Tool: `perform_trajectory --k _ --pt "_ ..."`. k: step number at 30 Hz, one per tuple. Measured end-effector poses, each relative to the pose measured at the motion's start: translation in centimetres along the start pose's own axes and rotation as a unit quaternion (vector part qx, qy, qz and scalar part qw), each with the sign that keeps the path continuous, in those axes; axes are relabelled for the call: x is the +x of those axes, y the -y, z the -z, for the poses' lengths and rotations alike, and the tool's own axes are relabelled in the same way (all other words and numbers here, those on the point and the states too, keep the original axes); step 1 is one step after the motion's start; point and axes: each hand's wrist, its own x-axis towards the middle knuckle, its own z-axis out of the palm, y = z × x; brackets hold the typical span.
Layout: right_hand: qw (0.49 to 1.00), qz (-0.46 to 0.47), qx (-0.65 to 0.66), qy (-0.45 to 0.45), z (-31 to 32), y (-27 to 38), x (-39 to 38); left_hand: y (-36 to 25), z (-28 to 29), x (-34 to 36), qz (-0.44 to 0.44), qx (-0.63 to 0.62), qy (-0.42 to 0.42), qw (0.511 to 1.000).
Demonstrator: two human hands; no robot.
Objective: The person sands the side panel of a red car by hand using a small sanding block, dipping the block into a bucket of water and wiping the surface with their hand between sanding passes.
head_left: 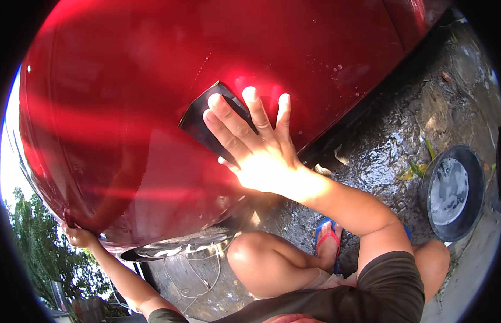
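My right hand (256,145) lies flat with its fingers spread against a glossy red car panel (153,70). A thin black sheet that looks like sandpaper (195,116) is pressed under the index and middle fingers. One corner of it sticks out past the fingertips, and the thumb is by its lower edge. At the far left, my left hand (80,237) is closed round the lower edge of the car body, with its fingertips partly hidden. Water drops and wet streaks show on the red paint.
A black basin (478,202) of sudsy water stands at the right on wet, rough ground (379,156). Stones and leaves lie between it and the car. Below the panel are a wheel (180,246) and a pale cord (205,288). My bent knees and a blue flip-flop (319,226) are close by.
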Motion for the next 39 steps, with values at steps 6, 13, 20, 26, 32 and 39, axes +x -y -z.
perform_trajectory --k 6,13,20,26,32,39 --pt "1.0 -0.005 -0.012 -0.021 -0.4 -0.1 -0.9 0.2 -0.8 -0.3 -0.028 0.017 0.0 0.999" --pt "0.946 -0.217 -0.04 -0.236 5.8 -12.4 2.5 1.9 0.7 1.3 -0.027 0.084 0.001 0.996" --pt "0.999 -0.021 0.009 -0.048 1.4 -3.8 0.5 1.1 0.2 0.5 -0.055 0.094 0.012 0.994" --pt "0.988 -0.102 -0.053 -0.102 3.9 -8.7 2.2 -0.5 -0.1 -0.9 0.006 0.019 0.045 0.999" --pt "0.974 -0.002 0.208 -0.095 2.4 -2.1 0.0 1.2 1.7 1.2 -0.054 0.005 -0.054 0.997" --pt "0.835 0.029 0.544 -0.077 3.4 4.6 -0.7 -20.7 0.8 -24.5 -0.176 -0.366 0.271 0.873"
